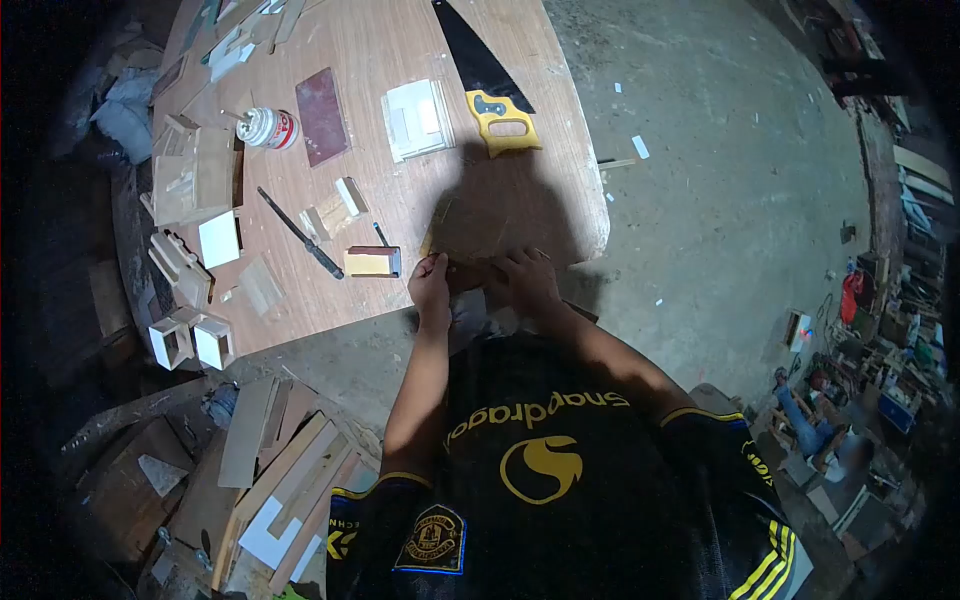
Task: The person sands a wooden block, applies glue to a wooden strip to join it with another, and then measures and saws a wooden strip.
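Note:
At the table's near edge, my left hand point(430, 285) pinches one end of a thin brown piece point(468, 274). My right hand point(527, 280) has its fingers bent over the other end of that piece. Both hands are in shadow, so the outline of the piece is hard to make out. Left of my left hand lies a small block point(370, 262) with a pale top and dark sides. A handsaw with a yellow handle point(503, 125) rests farther up the table point(380, 50).
A glue jar point(268, 128), a dark red panel point(323, 117), stacked white pieces point(418, 120) and a dark slender tool point(300, 233) lie on the table. Wooden boxes point(195, 178) stand at its left side. Boards point(285, 500) are piled lower left. A person point(850, 455) is at the right.

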Action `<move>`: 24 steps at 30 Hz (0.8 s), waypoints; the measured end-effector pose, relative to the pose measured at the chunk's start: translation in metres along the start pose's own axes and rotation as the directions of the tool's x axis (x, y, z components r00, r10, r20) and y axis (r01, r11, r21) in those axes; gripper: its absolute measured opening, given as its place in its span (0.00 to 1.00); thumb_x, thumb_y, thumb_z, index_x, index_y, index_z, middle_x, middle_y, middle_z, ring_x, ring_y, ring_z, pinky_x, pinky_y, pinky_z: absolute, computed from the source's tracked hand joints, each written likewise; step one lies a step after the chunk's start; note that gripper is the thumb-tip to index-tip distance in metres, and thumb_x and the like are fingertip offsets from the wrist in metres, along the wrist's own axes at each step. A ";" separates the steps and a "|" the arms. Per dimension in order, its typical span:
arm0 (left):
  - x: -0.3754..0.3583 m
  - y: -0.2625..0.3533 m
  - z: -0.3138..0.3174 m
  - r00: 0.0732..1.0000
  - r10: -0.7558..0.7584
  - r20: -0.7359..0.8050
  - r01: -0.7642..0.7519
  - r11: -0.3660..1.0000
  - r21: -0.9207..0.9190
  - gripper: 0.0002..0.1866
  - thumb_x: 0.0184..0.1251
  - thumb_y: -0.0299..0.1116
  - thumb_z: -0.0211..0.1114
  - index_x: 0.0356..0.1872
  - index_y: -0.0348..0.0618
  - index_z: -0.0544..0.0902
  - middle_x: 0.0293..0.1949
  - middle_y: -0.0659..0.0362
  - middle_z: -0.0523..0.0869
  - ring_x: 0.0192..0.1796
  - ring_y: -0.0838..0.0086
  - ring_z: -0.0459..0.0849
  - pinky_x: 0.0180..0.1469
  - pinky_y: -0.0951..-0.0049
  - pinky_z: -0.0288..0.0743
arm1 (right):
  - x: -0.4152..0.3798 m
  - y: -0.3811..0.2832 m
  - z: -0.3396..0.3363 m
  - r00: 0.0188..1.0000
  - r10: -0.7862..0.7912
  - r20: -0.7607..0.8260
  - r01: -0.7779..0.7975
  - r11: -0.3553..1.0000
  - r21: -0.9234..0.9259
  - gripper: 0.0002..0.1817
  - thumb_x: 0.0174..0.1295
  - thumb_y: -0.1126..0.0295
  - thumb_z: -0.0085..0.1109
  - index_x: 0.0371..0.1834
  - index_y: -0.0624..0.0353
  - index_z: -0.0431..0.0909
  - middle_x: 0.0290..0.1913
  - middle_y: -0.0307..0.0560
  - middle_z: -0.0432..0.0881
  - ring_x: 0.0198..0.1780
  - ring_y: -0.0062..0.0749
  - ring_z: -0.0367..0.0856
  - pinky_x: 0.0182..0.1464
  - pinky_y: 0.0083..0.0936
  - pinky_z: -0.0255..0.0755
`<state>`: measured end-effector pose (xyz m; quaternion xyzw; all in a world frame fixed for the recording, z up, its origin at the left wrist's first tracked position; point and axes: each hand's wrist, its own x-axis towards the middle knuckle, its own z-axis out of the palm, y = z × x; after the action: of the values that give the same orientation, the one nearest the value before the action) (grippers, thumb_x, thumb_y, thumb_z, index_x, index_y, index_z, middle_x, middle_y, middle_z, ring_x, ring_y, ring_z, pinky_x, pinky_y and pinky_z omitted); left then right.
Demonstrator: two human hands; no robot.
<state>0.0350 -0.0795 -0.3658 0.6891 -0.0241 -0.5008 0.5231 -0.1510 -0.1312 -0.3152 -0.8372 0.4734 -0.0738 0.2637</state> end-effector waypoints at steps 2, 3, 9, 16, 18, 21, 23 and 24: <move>-0.010 0.017 0.009 0.999 0.008 -0.048 -0.003 0.996 0.094 0.09 0.66 0.30 0.66 0.41 0.34 0.83 0.35 0.60 0.85 0.38 0.78 0.82 0.44 0.77 0.75 | 0.001 -0.004 -0.003 0.999 0.001 -0.038 -0.002 0.999 -0.042 0.17 0.55 0.58 0.64 0.48 0.45 0.83 0.44 0.46 0.80 0.49 0.46 0.77 0.51 0.42 0.74; -0.017 0.027 0.014 0.994 0.024 -0.105 -0.004 0.982 0.187 0.10 0.66 0.30 0.66 0.42 0.33 0.83 0.36 0.59 0.86 0.38 0.77 0.82 0.44 0.76 0.75 | 0.001 -0.006 -0.004 0.999 0.008 -0.040 -0.010 0.999 -0.048 0.17 0.55 0.58 0.64 0.48 0.45 0.83 0.44 0.46 0.80 0.49 0.46 0.77 0.51 0.42 0.74; -0.019 0.028 0.013 0.991 0.068 -0.119 -0.032 0.959 0.282 0.15 0.64 0.35 0.68 0.43 0.32 0.84 0.39 0.55 0.87 0.40 0.72 0.84 0.45 0.71 0.75 | 0.003 0.002 0.014 0.989 -0.018 -0.148 0.009 0.998 -0.058 0.13 0.54 0.59 0.65 0.41 0.47 0.84 0.38 0.43 0.80 0.40 0.45 0.79 0.43 0.41 0.75; -0.008 0.021 0.004 0.998 0.002 -0.061 0.016 0.955 0.296 0.18 0.64 0.37 0.68 0.45 0.30 0.84 0.42 0.53 0.87 0.43 0.70 0.83 0.49 0.69 0.74 | 0.006 -0.015 -0.006 0.993 0.037 -0.115 -0.036 0.999 0.004 0.11 0.50 0.62 0.67 0.37 0.49 0.85 0.34 0.41 0.80 0.36 0.42 0.78 0.39 0.39 0.75; -0.019 0.037 0.009 0.995 -0.029 -0.091 0.057 0.944 0.326 0.18 0.64 0.38 0.68 0.45 0.31 0.84 0.42 0.53 0.87 0.44 0.69 0.83 0.49 0.69 0.74 | 0.007 -0.013 -0.005 0.995 0.058 -0.081 -0.059 0.998 -0.009 0.12 0.49 0.61 0.67 0.37 0.49 0.85 0.35 0.41 0.81 0.36 0.42 0.78 0.40 0.37 0.75; 0.001 0.012 -0.003 0.999 0.018 -0.029 -0.007 0.943 0.333 0.19 0.63 0.40 0.69 0.46 0.31 0.84 0.42 0.54 0.87 0.44 0.69 0.83 0.49 0.68 0.74 | 0.008 -0.008 0.000 0.997 0.034 -0.067 -0.037 0.998 -0.042 0.13 0.49 0.61 0.68 0.38 0.49 0.85 0.35 0.41 0.81 0.37 0.41 0.78 0.42 0.35 0.75; -0.008 0.026 0.000 1.000 0.003 -0.016 0.003 0.947 0.322 0.19 0.63 0.40 0.69 0.45 0.31 0.84 0.41 0.54 0.87 0.43 0.68 0.83 0.48 0.68 0.74 | 0.006 -0.012 -0.004 0.996 0.020 -0.089 -0.026 0.998 -0.063 0.14 0.49 0.61 0.68 0.39 0.50 0.85 0.36 0.40 0.82 0.38 0.40 0.78 0.42 0.34 0.75; -0.014 0.034 0.002 1.000 -0.018 -0.005 0.019 0.949 0.315 0.19 0.63 0.41 0.69 0.43 0.32 0.84 0.41 0.54 0.87 0.42 0.68 0.83 0.48 0.67 0.74 | 0.006 -0.013 -0.004 0.995 0.020 -0.094 -0.026 0.998 -0.064 0.14 0.49 0.61 0.68 0.39 0.50 0.85 0.36 0.40 0.82 0.38 0.40 0.78 0.42 0.34 0.75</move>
<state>0.0433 -0.0882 -0.3310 0.7645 -0.0967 -0.4947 0.4019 -0.1394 -0.1319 -0.3055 -0.8354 0.4970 -0.0943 0.2149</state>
